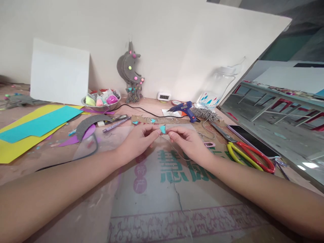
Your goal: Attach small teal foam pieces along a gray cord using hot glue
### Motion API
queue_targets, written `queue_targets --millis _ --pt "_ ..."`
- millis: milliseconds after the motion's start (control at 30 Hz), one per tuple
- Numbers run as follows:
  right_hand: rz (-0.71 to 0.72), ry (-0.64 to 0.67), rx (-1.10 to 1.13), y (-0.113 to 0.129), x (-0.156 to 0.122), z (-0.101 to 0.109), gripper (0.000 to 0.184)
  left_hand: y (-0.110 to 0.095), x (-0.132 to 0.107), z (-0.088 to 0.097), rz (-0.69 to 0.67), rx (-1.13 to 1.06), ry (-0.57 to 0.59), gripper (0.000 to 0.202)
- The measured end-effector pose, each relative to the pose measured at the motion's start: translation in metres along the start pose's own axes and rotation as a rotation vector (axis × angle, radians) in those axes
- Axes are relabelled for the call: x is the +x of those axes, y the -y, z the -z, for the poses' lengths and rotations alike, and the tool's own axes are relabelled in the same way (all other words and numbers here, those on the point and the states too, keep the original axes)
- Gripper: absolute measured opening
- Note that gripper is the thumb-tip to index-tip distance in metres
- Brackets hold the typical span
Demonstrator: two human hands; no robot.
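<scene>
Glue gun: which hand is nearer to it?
Right. The right hand lies just in front of the blue glue gun; the left hand, pinching a teal felt piece, sits farther left.

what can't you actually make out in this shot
Head view: teal felt piece, edges covered by the fingertips of the left hand and right hand; whole shape unclear.
Head view: small clock, digits too small to read.
Head view: bowl, bagged contents too blurred to identify.

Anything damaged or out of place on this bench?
The cardboard sheet is split: a jagged crack runs down from the green print. The teal heart pinched between left hand and right hand looks intact.
</scene>
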State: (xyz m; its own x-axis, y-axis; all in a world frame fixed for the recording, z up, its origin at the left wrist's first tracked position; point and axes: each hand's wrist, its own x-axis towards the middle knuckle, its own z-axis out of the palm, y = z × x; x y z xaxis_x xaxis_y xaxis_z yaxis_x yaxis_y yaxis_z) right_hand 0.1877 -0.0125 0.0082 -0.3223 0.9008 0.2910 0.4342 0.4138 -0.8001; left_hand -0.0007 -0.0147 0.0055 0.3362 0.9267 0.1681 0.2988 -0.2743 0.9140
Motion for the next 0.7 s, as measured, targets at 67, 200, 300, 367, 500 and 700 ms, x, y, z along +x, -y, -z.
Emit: queue_targets --millis 67,200,300,367,500,700 --pt "-0.036 -0.009 0.053 -0.0002 0.0006 -0.0003 0.023 0.0018 -0.0005 -0.0004 -0.038 0.039 0.009 0.03" --pt "-0.098 0.011 0.12 -0.0018 0.0014 -0.0012 0.022 0.0034 -0.0003 -0.0009 -0.051 0.077 0.0 0.032" --pt "-0.141 0.024 0.154 -0.0024 0.0013 -0.0016 0.021 0.0013 0.0 -0.0005 -0.061 0.099 0.009 0.032" --pt "-0.146 0.022 0.179 -0.0024 0.0009 -0.0015 0.019 -0.0005 0.0 0.0001 -0.082 0.123 0.014 0.032" --pt "-0.161 0.032 0.209 -0.0017 0.0002 -0.001 0.021 -0.0008 0.0003 0.0007 -0.078 0.155 0.05 0.032" --pt "-0.132 0.059 0.143 -0.0008 0.0006 0.0 0.029 0.0017 0.0006 -0.0007 -0.052 0.2 0.101 0.031"
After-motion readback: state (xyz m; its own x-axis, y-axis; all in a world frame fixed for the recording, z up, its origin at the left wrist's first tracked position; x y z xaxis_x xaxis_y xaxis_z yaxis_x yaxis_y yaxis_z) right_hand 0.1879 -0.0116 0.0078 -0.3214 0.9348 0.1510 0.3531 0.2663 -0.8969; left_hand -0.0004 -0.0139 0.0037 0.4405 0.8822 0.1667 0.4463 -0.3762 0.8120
